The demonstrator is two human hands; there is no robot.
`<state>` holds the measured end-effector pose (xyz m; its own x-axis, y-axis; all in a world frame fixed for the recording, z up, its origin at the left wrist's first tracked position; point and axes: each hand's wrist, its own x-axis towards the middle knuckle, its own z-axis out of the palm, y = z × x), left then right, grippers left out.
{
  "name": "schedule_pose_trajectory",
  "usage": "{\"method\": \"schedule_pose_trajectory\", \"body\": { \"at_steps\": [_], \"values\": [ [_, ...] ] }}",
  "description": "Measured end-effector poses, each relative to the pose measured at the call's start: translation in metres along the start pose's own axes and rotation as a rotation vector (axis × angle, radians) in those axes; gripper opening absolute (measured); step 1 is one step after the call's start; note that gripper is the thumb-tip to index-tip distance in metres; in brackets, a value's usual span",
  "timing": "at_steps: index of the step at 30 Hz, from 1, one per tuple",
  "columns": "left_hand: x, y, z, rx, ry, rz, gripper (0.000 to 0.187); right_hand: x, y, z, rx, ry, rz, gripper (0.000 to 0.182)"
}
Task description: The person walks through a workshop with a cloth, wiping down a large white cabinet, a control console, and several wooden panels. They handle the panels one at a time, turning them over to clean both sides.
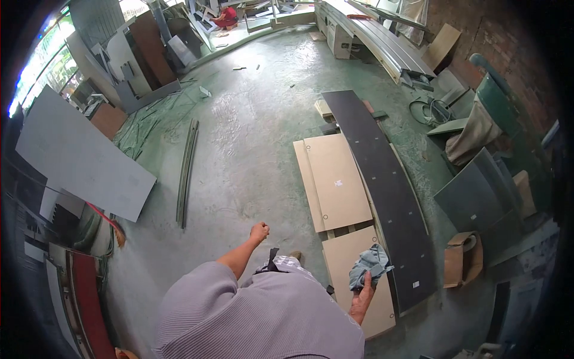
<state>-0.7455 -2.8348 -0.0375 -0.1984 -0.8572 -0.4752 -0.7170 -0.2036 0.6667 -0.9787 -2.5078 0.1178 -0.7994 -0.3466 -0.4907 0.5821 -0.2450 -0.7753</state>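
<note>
A crumpled blue-grey cloth (pixel 369 265) is in my right hand (pixel 362 293), which is closed round its lower side above a tan board (pixel 353 287). My left hand (pixel 259 231) hangs over the grey floor with its fingers curled in; whether it holds anything small cannot be made out. Another tan board (pixel 338 179) lies farther forward, with a small white label on it. Right beside both boards runs a long dark panel (pixel 385 197) with small marks along its length.
Metal strips (pixel 187 173) lie on the floor at left. A large grey sheet (pixel 86 149) leans farther left. An open cardboard box (pixel 463 260) stands at right, near dark panels (pixel 478 191). A person in red (pixel 226 18) crouches far ahead.
</note>
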Motion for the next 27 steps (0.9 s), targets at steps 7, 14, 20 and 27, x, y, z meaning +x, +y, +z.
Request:
{"method": "schedule_pose_trajectory", "body": {
  "at_steps": [7, 14, 20, 27],
  "values": [
    [0.003, 0.015, 0.011, -0.017, -0.068, 0.045, 0.024, -0.001, 0.001, 0.008, -0.039, -0.023, 0.01, 0.047],
    [-0.02, -0.004, 0.011, 0.0, -0.181, -0.03, 0.024, -0.008, 0.002, -0.004, -0.046, -0.057, -0.001, 0.049],
    [-0.028, -0.033, 0.003, 0.008, -0.181, -0.071, 0.026, -0.011, 0.005, -0.014, -0.07, -0.072, 0.017, 0.044],
    [-0.041, -0.044, 0.005, -0.075, -0.182, -0.12, 0.027, -0.019, -0.001, -0.008, -0.106, -0.083, 0.037, 0.042]
  ]
}}
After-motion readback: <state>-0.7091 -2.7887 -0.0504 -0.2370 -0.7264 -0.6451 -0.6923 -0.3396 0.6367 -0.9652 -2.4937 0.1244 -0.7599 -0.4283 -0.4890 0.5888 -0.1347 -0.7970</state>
